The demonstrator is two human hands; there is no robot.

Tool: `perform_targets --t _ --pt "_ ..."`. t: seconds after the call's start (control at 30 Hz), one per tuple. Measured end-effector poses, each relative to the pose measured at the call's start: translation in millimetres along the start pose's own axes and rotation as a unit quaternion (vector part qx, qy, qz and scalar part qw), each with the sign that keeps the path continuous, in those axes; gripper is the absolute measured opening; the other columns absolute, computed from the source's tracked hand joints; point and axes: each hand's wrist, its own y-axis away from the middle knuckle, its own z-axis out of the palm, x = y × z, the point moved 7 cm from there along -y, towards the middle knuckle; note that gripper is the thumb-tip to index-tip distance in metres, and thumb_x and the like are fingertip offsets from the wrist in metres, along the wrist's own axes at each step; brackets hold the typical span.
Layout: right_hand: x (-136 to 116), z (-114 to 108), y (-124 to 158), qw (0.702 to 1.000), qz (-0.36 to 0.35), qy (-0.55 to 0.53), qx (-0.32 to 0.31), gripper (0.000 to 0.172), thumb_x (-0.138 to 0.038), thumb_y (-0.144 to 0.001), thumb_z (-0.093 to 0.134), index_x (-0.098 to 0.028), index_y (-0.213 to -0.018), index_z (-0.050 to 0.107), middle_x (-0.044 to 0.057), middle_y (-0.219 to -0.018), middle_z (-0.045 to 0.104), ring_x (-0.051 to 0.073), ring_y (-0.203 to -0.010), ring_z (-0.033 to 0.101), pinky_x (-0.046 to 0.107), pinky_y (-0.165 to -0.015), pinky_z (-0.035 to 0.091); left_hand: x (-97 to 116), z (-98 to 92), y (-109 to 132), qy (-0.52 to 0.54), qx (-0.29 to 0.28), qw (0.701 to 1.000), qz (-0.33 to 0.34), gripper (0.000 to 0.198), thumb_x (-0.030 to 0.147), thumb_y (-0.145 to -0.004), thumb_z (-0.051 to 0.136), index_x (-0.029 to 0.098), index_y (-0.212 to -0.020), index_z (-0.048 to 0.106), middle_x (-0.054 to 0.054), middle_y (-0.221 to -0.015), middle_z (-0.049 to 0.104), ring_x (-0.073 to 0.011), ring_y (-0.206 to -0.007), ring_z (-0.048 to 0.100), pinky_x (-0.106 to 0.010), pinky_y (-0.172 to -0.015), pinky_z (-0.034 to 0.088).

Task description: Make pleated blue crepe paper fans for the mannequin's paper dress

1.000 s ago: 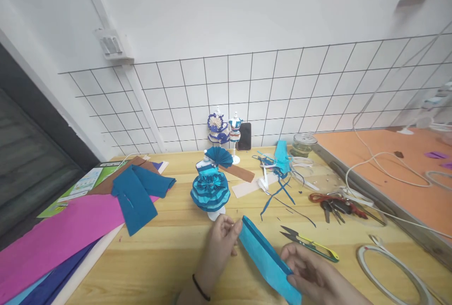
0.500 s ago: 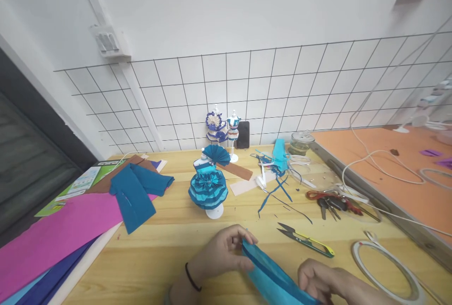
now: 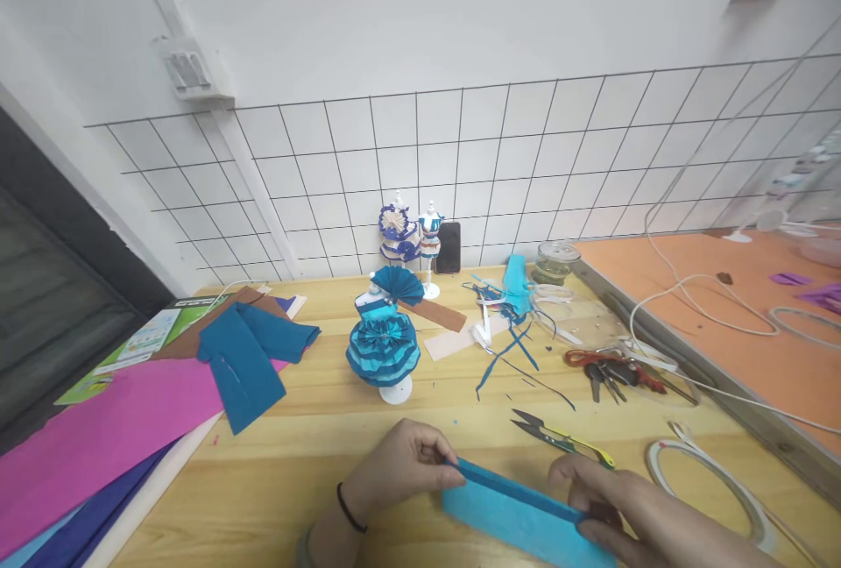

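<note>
A long folded strip of light blue crepe paper [image 3: 519,517] lies low over the wooden table [image 3: 315,454] in front of me. My left hand [image 3: 400,467] pinches its left end with closed fingers. My right hand [image 3: 611,507] grips its right end, fingers closed along the top fold. A small mannequin in a pleated blue paper dress [image 3: 385,340] stands just beyond my left hand. Yellow-handled thread snips [image 3: 565,438] lie beside my right hand.
Pink, dark blue and teal paper sheets [image 3: 131,419] cover the left side. Two small dressed figures [image 3: 411,239] and a phone [image 3: 448,247] stand by the grid wall. Blue scraps [image 3: 509,323], keys [image 3: 611,371], a tape ring [image 3: 706,480] and a glass jar [image 3: 550,261] lie right. An orange table [image 3: 736,323] adjoins.
The paper strip has swung from a slant to nearly level and dropped toward the table. Both hands moved down and nearer to me, still holding its ends.
</note>
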Motion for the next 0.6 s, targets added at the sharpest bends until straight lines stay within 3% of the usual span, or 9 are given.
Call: perform_targets --t 0.1,0.2,0.4,0.6 --pt "9 3 -5 0.999 0.011 -0.004 -0.042 0.013 -0.026 -0.070 0.059 -0.026 -0.082 0.064 0.002 -0.070 0.067 0.017 -0.060 0.059 0.020 -0.055 0.043 0 -3.6 -1 -0.010 0.015 1.000 0.011 0.025 0.036 -0.059 0.072 0.014 -0.071 0.071 -0.003 -0.061 0.064 -0.0114 -0.055 0.054 -0.020 -0.054 0.039" --pt "14 0 -6 0.999 0.024 -0.003 -0.031 0.021 -0.026 -0.069 0.059 -0.028 -0.090 0.065 0.003 -0.072 0.068 0.019 -0.063 0.061 0.022 -0.056 0.043 1 -6.0 -2 -0.008 0.026 0.999 0.016 0.025 0.034 -0.059 0.072 0.014 -0.074 0.072 -0.005 -0.063 0.066 -0.0124 -0.056 0.056 -0.021 -0.055 0.040" --pt "3 2 -8 0.999 -0.002 -0.025 -0.048 0.010 -0.025 -0.070 0.058 -0.027 -0.076 0.067 0.002 -0.069 0.068 0.018 -0.062 0.060 0.022 -0.057 0.043 3 -9.1 -4 -0.022 0.043 0.998 0.028 0.026 0.032 -0.059 0.072 0.014 -0.078 0.072 -0.002 -0.057 0.061 -0.0101 -0.052 0.051 -0.020 -0.052 0.039" --pt "-5 1 -11 0.998 -0.008 -0.020 -0.059 0.011 -0.027 -0.071 0.057 -0.025 -0.067 0.066 0.002 -0.067 0.068 0.018 -0.061 0.059 0.021 -0.055 0.042 2 -12.1 -5 0.002 0.060 0.998 0.034 0.050 0.025 -0.055 0.076 0.016 -0.103 0.065 0.002 -0.062 0.056 -0.0093 -0.056 0.052 -0.021 -0.058 0.042"
